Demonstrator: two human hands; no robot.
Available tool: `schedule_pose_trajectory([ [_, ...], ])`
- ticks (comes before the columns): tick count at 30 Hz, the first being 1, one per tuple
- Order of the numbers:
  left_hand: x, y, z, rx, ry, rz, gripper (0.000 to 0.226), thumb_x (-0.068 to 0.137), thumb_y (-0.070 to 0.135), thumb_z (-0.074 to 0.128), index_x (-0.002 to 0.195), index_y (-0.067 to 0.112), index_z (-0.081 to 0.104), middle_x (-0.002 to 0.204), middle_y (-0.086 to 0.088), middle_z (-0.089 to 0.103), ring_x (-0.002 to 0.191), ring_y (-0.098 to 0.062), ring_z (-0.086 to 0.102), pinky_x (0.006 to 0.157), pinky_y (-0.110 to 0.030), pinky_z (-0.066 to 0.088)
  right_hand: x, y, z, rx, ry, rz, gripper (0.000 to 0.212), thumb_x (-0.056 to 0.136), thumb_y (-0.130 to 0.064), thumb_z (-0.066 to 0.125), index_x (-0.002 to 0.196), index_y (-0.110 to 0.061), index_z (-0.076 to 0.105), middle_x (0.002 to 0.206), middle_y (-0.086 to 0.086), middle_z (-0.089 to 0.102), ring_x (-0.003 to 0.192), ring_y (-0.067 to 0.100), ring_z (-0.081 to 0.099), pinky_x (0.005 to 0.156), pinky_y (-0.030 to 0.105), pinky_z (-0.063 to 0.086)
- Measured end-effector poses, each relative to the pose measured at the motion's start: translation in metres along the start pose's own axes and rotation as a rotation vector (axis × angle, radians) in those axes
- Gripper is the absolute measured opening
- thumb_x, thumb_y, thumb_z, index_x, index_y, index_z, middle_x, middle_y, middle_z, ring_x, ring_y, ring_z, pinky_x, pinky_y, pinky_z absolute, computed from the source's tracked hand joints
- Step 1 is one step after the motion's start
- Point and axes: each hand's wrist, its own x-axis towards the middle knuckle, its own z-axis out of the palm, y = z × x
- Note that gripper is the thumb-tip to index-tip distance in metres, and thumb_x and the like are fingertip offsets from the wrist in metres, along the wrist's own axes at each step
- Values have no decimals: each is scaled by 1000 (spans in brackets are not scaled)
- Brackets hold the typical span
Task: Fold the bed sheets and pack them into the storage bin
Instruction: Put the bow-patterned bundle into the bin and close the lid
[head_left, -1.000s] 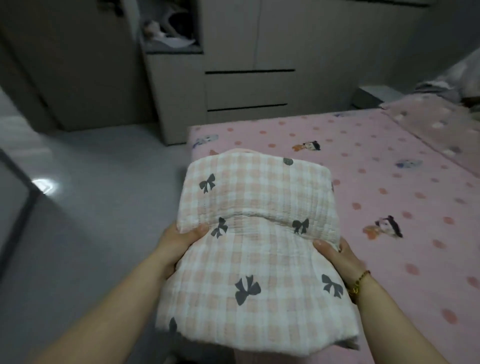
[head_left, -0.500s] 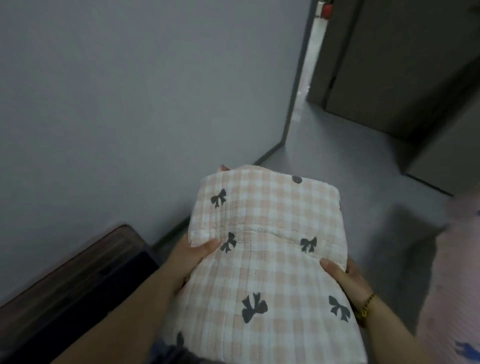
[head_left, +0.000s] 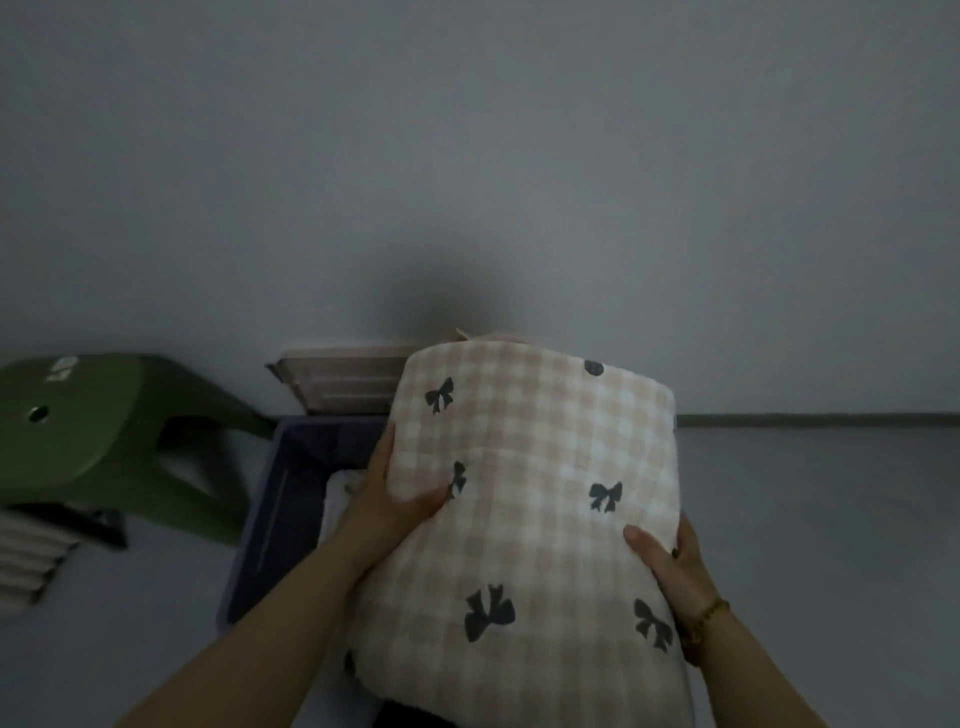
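Between the person's two hands, a thick folded bundle of pink-and-white checked muslin sheet (head_left: 535, 499), printed with dark bows, is held up. The left hand (head_left: 395, 501) and right hand (head_left: 675, 566) each clasp a side, thumbs on top. Beyond it lies a dark blue plastic storage bin (head_left: 270, 504), with a green plastic stool (head_left: 93, 431) beside it.

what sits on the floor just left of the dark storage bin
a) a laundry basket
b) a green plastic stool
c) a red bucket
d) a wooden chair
b: a green plastic stool stands to the left of the storage bin, while the left hand and right hand grip the folded sheet.
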Motion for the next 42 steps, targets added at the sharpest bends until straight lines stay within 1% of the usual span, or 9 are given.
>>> schedule_pose_trajectory([
  [3,2,-39,-18,71,83,-30,112,40,73,56,133,52,-4,153,3,17,136,-17,25,108,-33,25,20,7,39,-29,-115,0,60,86,-9,59,139,-20,31,106,5,55,85,19,57,63,32,52],
  [7,16,-87,-42,133,198,-58,105,40,77,53,125,56,-4,153,-1,18,136,-22,26,108,-38,28,50,31,82,-62,-185,-11,61,86,-8,58,139,-20,31,108,5,54,85,16,57,48,19,54],
  [14,85,-177,-80,141,251,-13,118,41,78,53,143,46,2,153,-1,21,137,-23,27,112,-45,26,125,100,158,-101,-236,-72,53,85,-11,60,131,-21,35,128,10,50,104,28,55,86,45,49],
  [17,105,-215,-83,120,264,-22,116,45,72,56,143,44,3,154,0,19,138,-22,25,113,-41,24,156,134,173,-130,-269,-87,80,83,-13,64,147,-21,18,142,9,40,122,30,47,102,48,41],
  [22,142,-294,-67,106,250,-33,95,80,29,70,146,34,3,153,-2,18,138,-23,23,110,-38,23,191,191,190,-151,-314,-112,90,75,-11,73,146,-24,19,138,8,44,109,24,50,88,36,46],
  [26,166,-345,-61,101,223,-72,97,76,24,73,144,41,6,151,-2,22,135,-24,28,107,-41,28,209,226,199,-172,-337,-128,100,55,-20,65,145,-23,20,125,5,48,89,11,51,65,16,45],
  [35,207,-407,-68,65,158,-231,93,78,37,69,144,43,4,150,-8,18,133,-29,29,107,-44,30,250,265,216,-342,-301,-60,96,69,-27,65,147,-22,10,143,7,36,110,16,41,93,27,35],
  [39,206,-396,-57,499,361,-143,78,88,54,44,145,37,-7,155,-2,-11,142,-25,-2,116,-43,0,254,253,220,-573,-71,-9,100,78,-26,67,148,-21,-4,153,11,18,136,30,26,113,42,23],
  [42,208,-383,-33,798,409,125,77,61,78,-5,124,43,-32,139,10,-41,134,-14,-30,100,-40,-33,235,239,261,-1110,196,-500,84,84,-40,53,148,-26,0,156,9,-1,143,29,0,114,48,-4],
])
